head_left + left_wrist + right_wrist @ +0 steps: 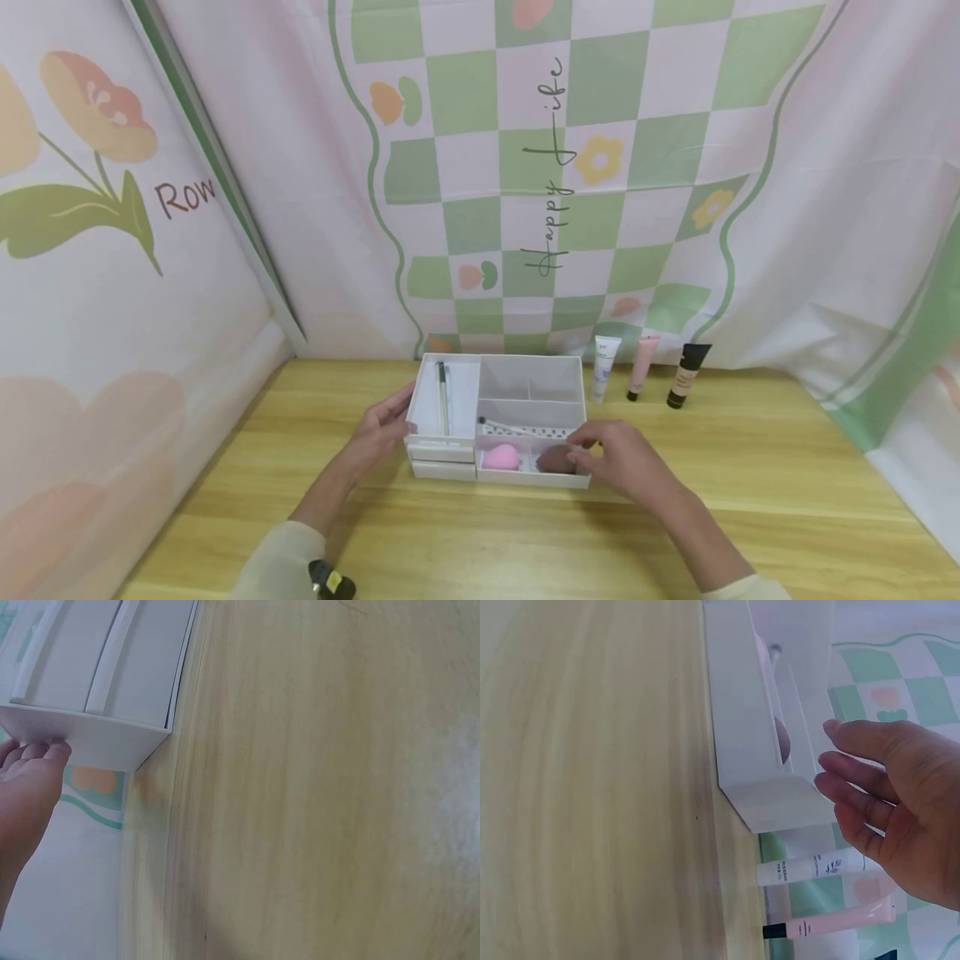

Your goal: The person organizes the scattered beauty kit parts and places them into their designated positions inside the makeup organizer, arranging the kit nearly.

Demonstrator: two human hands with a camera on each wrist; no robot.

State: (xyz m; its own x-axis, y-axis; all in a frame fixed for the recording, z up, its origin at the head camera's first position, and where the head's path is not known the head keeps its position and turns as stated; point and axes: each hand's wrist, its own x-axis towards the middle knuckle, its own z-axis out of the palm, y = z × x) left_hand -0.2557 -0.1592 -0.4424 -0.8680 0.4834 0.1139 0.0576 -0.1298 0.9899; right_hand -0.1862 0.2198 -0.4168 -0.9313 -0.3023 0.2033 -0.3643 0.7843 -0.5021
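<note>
Inside the white organizer (495,478), front right, our brown sponge (555,460) should be light and squashy: pinch its sides. Our right hand (621,460) hovers, fingers loose, contact unclear; our left hand (378,432), fingers extended, touches the organizer's side.

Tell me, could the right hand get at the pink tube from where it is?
Probably yes. The right hand looks empty, and nothing seems to stand between it and the pink tube. The white tube and beige tube flank it, with gaps.

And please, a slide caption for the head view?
Left grip against a white organizer, right grip near its brown sponge, three tubes nearby.
</note>
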